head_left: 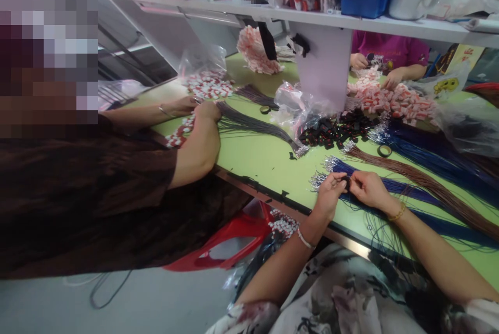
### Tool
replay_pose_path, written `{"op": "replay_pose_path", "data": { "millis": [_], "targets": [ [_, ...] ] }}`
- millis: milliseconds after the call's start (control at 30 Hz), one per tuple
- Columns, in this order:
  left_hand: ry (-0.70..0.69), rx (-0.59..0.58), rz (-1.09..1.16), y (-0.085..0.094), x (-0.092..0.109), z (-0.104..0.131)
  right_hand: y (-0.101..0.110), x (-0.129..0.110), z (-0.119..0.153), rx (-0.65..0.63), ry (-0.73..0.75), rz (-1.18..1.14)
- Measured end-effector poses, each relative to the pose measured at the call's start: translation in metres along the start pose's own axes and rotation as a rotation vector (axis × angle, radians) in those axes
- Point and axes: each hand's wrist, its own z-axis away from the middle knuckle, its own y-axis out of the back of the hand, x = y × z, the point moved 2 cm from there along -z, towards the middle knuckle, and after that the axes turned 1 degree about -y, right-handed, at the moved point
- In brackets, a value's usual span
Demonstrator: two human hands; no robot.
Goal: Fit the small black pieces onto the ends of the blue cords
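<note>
Near the table's front edge, my left hand point(330, 194) pinches a small black connector housing point(346, 183) between thumb and fingers. My right hand point(370, 189) meets it from the right, thumb and fingertips pressed together against the black piece; whatever they grip there is hidden. Thin dark wires trail below my fingers. Just behind my hands lies a bundle of blue wires point(413, 189) with bare metal terminals at its left end. Beyond it runs a bundle of brown wires point(393, 164). A pile of black connector housings point(335, 130) sits farther back.
A co-worker's hands point(206, 110) are at left by a grey wire bundle point(257, 125). Across the table, another person's hands point(393, 79) are at a pile of pinkish-white connectors point(393, 101). A tape roll point(384, 151), a shelf point(249, 7) and a red stool point(230, 240) stand around.
</note>
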Motion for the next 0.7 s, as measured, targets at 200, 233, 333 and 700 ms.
{"op": "replay_pose_path", "data": {
  "millis": [200,233,333,700],
  "targets": [
    [0.04,-0.01,0.018,0.001,-0.003,-0.002,0.021,0.017,-0.009,-0.036,0.032,-0.101],
    [0.034,-0.019,0.012,0.001,-0.004,-0.003,0.023,0.019,-0.011,-0.056,0.052,-0.089],
    [0.013,-0.05,-0.004,0.003,-0.006,-0.005,0.021,0.025,-0.015,-0.166,0.081,-0.096],
    [-0.632,-0.672,-0.714,-0.041,0.011,0.083,0.033,0.074,-0.066,0.379,-0.252,-0.086]
  ]
}}
